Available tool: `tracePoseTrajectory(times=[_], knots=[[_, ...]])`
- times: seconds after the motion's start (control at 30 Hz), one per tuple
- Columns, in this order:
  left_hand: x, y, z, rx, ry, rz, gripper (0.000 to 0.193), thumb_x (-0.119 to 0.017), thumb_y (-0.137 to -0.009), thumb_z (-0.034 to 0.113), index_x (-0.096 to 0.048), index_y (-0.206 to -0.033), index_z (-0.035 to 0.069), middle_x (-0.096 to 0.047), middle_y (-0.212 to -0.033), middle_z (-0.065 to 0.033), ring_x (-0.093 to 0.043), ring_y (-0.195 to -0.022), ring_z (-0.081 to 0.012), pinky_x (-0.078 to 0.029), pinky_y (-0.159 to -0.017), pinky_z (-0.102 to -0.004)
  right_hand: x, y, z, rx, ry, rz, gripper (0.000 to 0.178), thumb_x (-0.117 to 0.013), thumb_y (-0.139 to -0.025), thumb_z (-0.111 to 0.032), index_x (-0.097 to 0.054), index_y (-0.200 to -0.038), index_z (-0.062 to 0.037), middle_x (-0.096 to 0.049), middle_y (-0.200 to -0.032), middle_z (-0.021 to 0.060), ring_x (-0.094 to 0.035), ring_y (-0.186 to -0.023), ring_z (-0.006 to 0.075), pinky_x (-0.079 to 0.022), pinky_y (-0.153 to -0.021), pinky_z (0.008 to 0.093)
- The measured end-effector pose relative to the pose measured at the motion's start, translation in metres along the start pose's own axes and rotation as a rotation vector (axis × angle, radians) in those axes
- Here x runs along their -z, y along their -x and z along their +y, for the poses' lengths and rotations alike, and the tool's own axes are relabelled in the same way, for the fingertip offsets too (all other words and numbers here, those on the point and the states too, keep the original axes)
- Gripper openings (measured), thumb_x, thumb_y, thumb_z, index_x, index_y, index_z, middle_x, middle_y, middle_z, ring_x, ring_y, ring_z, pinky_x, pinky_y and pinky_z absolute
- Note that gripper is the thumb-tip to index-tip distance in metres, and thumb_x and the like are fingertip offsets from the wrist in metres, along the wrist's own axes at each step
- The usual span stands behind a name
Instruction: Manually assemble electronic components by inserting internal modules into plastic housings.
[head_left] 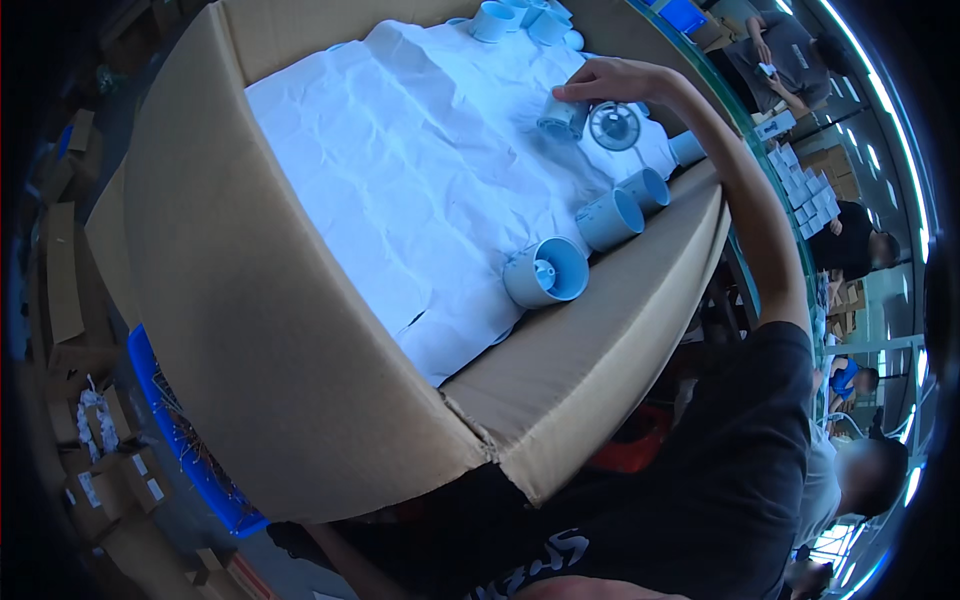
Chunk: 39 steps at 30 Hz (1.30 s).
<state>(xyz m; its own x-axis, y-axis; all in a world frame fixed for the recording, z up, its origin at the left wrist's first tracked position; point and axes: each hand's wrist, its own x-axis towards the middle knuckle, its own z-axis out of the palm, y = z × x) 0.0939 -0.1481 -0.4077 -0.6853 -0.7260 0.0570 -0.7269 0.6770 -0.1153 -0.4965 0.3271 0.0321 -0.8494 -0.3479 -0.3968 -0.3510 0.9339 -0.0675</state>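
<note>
My right hand (608, 82) reaches over the side of a large cardboard box (240, 280). Its fingers are closed on the upper part of a pale blue-grey cylindrical cup (562, 122). Right beside that cup is a round, clear-looking piece (614, 127) with a ring-shaped rim; whether the hand touches it is unclear. More cylindrical cups lie on their sides along the box's near right wall, one cup (546, 272) showing a small post inside. Wrinkled white paper (400, 150) spreads under them. My left forearm (345, 565) shows low on the left, its hand dark and indistinct near the box's underside.
Several more cups (492, 20) stand at the box's far end. A blue crate (195, 455) sits beside the box on the left, with cartons (130, 490) on the floor beyond. On the right, people (790, 60) work along a long bench with stacked white boxes (803, 190).
</note>
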Motion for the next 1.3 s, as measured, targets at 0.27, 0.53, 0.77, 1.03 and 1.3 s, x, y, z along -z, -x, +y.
tracePoseTrajectory(times=[0.27, 0.53, 0.77, 1.03, 1.3], knots=[[0.095, -0.011, 0.07, 0.164, 0.378, 0.015, 0.033, -0.056, -0.087, 0.039, -0.066, -0.098, 0.01, -0.069, -0.095, -0.0146, -0.065, -0.086, -0.0366, -0.051, -0.07, -0.0472, 0.014, 0.024, -0.009, 0.362, -0.236, -0.536, 0.046, -0.056, -0.09, -0.056, -0.065, -0.085, -0.0104, -0.055, -0.077, 0.001, -0.052, -0.071, 0.0114, -0.047, -0.067, 0.0252], [0.127, -0.017, 0.075, 0.165, 0.587, -0.055, 0.023, -0.056, -0.087, 0.027, -0.065, -0.1, 0.011, -0.067, -0.088, -0.0195, -0.064, -0.082, -0.0408, -0.051, -0.07, -0.0515, 0.017, 0.035, -0.075, 0.672, -0.693, -0.071, 0.051, -0.055, -0.094, -0.046, -0.055, -0.123, -0.0035, -0.06, -0.112, 0.0066, -0.056, -0.104, 0.0167, -0.05, -0.084, 0.0307], [0.126, -0.021, 0.074, 0.116, 0.636, -0.077, 0.021, -0.06, -0.083, 0.027, -0.063, -0.097, 0.011, -0.069, -0.092, -0.0137, -0.065, -0.087, -0.0348, -0.051, -0.075, -0.0455, 0.041, 0.139, -0.268, 1.341, -0.232, -0.191, 0.072, -0.06, -0.083, -0.06, -0.05, -0.125, -0.0031, -0.057, -0.114, 0.0127, -0.06, -0.102, 0.023, -0.052, -0.086, 0.0347], [0.133, -0.017, 0.075, 0.081, 0.652, -0.127, 0.025, -0.067, -0.08, 0.022, -0.063, -0.101, 0.009, -0.068, -0.095, -0.0124, -0.065, -0.09, -0.032, -0.051, -0.078, -0.0425, -0.071, 0.195, -0.407, 1.763, 0.462, 0.362, 0.063, -0.082, -0.068, -0.019, -0.051, -0.12, -0.0048, -0.058, -0.111, 0.0136, -0.058, -0.107, 0.0324, -0.044, -0.096, 0.0435], [0.13, -0.047, 0.075, 0.081, 0.917, 0.008, 0.021, -0.062, -0.088, 0.02, -0.061, -0.103, 0.005, -0.067, -0.091, -0.0127, -0.066, -0.089, -0.0272, -0.052, -0.076, -0.0384, -0.092, 0.16, -0.404, 1.809, 0.401, 0.25, 0.053, -0.073, -0.077, -0.028, -0.052, -0.116, 0.001, -0.062, -0.108, 0.0219, -0.064, -0.097, 0.0336, -0.053, -0.085, 0.0388]])
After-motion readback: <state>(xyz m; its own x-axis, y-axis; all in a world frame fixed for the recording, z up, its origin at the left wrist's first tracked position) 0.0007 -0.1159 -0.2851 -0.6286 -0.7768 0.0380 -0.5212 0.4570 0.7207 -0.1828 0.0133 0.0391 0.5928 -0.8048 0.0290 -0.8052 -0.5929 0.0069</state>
